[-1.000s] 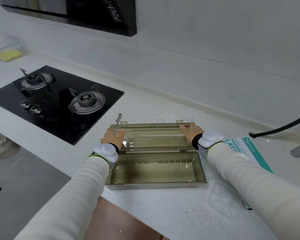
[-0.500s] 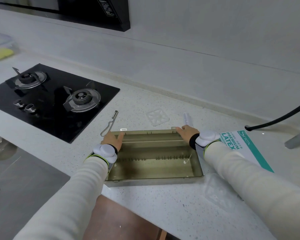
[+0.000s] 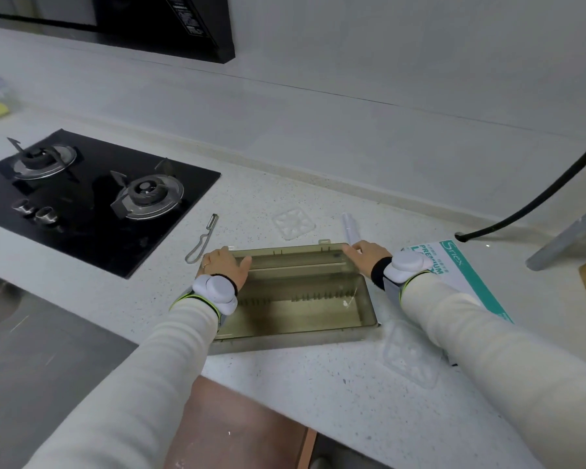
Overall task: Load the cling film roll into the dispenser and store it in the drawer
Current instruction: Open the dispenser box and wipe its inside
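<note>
We found the dispenser (image 3: 295,296), a long rectangular box of smoky, translucent olive plastic, lying on the speckled white stone countertop (image 3: 318,384) close to its front edge. Its lid lay folded flat over the far half, and the nearer trough stood uncovered, showing a row of short ribs along its inner wall. We saw no roll inside it.

The left hand (image 3: 222,265) rested on the far-left corner of the box, fingers loosely spread and the thumb lying across the lid; it pressed on the plastic rather than gripping anything. The right hand (image 3: 364,257) lay flat at the far-right corner, fingers extended over the lid's edge, likewise holding nothing. Both wrists carried smooth white rounded pods over cream knit sleeves.

Just beyond the right fingers a slim clear tube (image 3: 349,228) lay on the counter; we could not tell whether it was the film roll. Near it sat a square, clear embossed pad (image 3: 293,223), and a second one (image 3: 411,355) lay under the right forearm. A bent metal peeler (image 3: 202,240) lay just left of the box. A white-and-teal glove carton (image 3: 467,269) lay flat at the right, partly beneath the right arm. The glossy black glass hob (image 3: 92,198) with two round burners occupied the left.
</note>
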A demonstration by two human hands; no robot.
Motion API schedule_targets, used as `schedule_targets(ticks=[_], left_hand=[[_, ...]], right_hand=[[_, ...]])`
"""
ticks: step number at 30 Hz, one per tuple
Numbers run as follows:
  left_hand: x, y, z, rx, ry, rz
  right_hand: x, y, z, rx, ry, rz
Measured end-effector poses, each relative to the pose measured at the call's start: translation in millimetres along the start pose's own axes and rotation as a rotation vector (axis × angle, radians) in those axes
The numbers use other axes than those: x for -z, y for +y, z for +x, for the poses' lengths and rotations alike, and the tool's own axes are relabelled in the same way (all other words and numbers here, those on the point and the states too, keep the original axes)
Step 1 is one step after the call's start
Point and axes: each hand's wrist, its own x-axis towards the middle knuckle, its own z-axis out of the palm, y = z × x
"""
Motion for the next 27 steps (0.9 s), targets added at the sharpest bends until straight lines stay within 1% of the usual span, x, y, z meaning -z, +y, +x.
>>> schedule_targets(ticks=[5,10,13,16,17,20,23,25,27], left_hand=[[-6,43,-23,-0.193,-0.029,-0.032],[-23,100,-58,-0.421,-0.035,-0.073],[-39,138,-84,-0.579,-0.095,-0.12],[-53,160,-104,-0.667,-0.16,-0.181],[-63,172,-114,-0.703,-0.195,-0.18],[-90,184,-131,-0.746,-0.3,-0.142],[-116,192,-142,-0.692,-0.403,-0.083],[-127,192,-142,-0.648,-0.427,-0.005],[-137,192,-142,-0.596,-0.435,0.063]], right_hand=[[10,31,-16,-0.043,0.036,-0.036],[17,73,-38,-0.113,0.058,-0.14],[16,102,-53,-0.168,0.041,-0.088],[9,111,-65,-0.192,0.008,-0.06],[9,121,-72,-0.227,-0.008,-0.044],[6,129,-82,-0.285,-0.093,-0.048],[6,136,-96,-0.299,-0.154,-0.069],[4,137,-102,-0.302,-0.149,-0.087],[3,141,-108,-0.314,-0.134,-0.056]])
